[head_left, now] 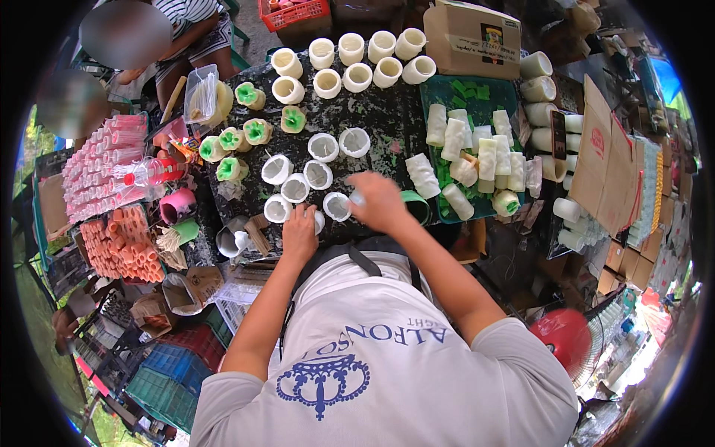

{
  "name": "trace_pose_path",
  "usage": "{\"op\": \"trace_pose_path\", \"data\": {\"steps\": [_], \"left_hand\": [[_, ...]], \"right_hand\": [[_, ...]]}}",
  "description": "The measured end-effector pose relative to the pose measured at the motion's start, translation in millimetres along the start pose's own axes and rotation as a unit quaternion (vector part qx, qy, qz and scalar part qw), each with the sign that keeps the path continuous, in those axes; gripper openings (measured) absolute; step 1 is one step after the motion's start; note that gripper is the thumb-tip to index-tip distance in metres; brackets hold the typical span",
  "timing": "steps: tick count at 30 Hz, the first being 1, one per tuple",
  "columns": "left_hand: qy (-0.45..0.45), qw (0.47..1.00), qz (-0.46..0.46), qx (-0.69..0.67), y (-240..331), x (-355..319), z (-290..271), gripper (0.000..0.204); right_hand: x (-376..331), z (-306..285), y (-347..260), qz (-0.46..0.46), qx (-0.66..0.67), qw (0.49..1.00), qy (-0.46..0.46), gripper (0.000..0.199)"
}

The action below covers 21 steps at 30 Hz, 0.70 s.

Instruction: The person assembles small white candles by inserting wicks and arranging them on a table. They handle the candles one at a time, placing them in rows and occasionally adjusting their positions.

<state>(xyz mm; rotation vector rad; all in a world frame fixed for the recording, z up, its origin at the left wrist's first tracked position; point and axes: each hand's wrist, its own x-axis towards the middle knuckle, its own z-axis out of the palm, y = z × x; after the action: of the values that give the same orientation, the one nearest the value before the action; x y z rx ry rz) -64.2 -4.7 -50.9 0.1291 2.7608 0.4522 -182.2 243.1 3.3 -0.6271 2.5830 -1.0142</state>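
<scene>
Left hand (300, 232): fingers curled together, resting on a white wax cup (317, 220) at the near edge of the dark marbled table (387, 119). Right hand (378, 200): blurred, fingers bent over a small white piece (357, 197); grip cannot be told. Just ahead: open white cups (296, 188). Green-filled cups (257, 131) farther left. Green tray (477, 95) of wrapped white rolls to the right.
</scene>
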Motion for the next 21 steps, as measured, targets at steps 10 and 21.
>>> {"op": "trace_pose_path", "data": {"steps": [10,21], "left_hand": [[0.076,0.991,0.071,-0.079,52,17,-77,0.084],[0.033,0.987,0.136,0.082,87,202,-53,0.091]], "right_hand": [[2,-70,104,0.352,-0.268,0.888,-0.125,0.055],[8,-56,81,0.281,-0.127,0.951,0.030,0.070]]}}
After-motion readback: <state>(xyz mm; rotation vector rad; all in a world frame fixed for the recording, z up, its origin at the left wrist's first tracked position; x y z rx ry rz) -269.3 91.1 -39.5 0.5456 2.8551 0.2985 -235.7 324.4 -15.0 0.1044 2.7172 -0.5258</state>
